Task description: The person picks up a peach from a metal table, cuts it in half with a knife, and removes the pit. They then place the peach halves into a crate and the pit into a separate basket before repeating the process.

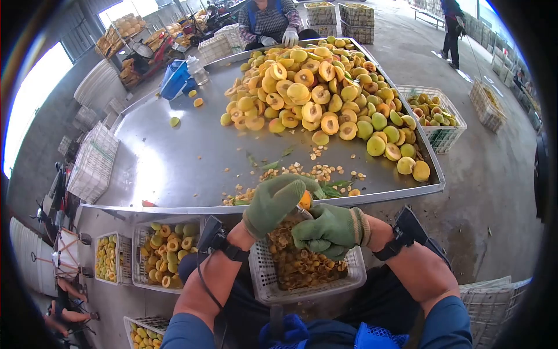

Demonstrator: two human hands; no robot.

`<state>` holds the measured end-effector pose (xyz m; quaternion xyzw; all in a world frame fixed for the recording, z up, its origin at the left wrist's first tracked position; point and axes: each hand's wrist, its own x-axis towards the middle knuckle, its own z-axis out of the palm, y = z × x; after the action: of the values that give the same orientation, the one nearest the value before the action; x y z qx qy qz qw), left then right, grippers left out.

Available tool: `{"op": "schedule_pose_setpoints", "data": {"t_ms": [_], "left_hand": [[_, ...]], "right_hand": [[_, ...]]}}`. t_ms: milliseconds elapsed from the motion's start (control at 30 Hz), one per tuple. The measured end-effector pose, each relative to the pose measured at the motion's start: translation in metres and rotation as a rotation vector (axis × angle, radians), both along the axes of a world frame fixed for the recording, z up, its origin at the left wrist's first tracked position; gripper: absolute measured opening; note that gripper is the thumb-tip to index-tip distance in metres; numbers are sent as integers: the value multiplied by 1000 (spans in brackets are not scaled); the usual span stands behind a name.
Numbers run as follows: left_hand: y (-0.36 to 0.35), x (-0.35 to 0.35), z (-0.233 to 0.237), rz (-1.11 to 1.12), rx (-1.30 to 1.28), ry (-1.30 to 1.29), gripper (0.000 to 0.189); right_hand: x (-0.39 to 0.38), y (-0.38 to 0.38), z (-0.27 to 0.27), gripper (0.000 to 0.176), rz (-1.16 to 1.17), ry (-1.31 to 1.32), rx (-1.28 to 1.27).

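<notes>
Both my hands wear green gloves and meet over a white basket (pixel 264 279) of brown pits and scraps, at the table's near edge. My left hand (pixel 276 203) is closed around an orange-yellow fruit piece (pixel 306 200), mostly hidden by the fingers. Wrapped round a small metal tool (pixel 303 212) is my right hand (pixel 328 230), with the tool's tip against the fruit. Beyond them, a big heap of halved yellow fruit (pixel 299 92) covers the back right of the metal table (pixel 174 154). Loose pits (pixel 322 171) and green leaves lie near the front edge.
A co-worker with white gloves (pixel 290 37) sits at the far edge. A blue container (pixel 174 80) and a clear bottle (pixel 197 71) stand at the back left. Fruit crates flank the table at right (pixel 444 139) and lower left (pixel 139 264). Another person (pixel 451 29) stands far right.
</notes>
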<state>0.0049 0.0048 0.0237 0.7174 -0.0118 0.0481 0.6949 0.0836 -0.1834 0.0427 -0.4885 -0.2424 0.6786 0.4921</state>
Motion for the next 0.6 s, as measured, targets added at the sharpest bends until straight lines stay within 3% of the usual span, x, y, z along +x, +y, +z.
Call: {"op": "schedule_pose_setpoints", "data": {"t_ms": [167, 267, 367, 467, 600], "left_hand": [[4, 11, -15, 35, 10, 24, 39], [-1, 9, -8, 30, -24, 66, 40], [-4, 6, -5, 17, 66, -36, 42], [-3, 9, -8, -19, -138, 28, 42], [-6, 10, -11, 6, -173, -19, 40]], "right_hand": [[-13, 8, -6, 17, -168, -376, 4], [-9, 3, 3, 15, -118, -262, -50], [3, -2, -4, 17, 0, 60, 16], [3, -5, -13, 21, -29, 262, 29], [4, -6, -30, 23, -20, 358, 125]]}}
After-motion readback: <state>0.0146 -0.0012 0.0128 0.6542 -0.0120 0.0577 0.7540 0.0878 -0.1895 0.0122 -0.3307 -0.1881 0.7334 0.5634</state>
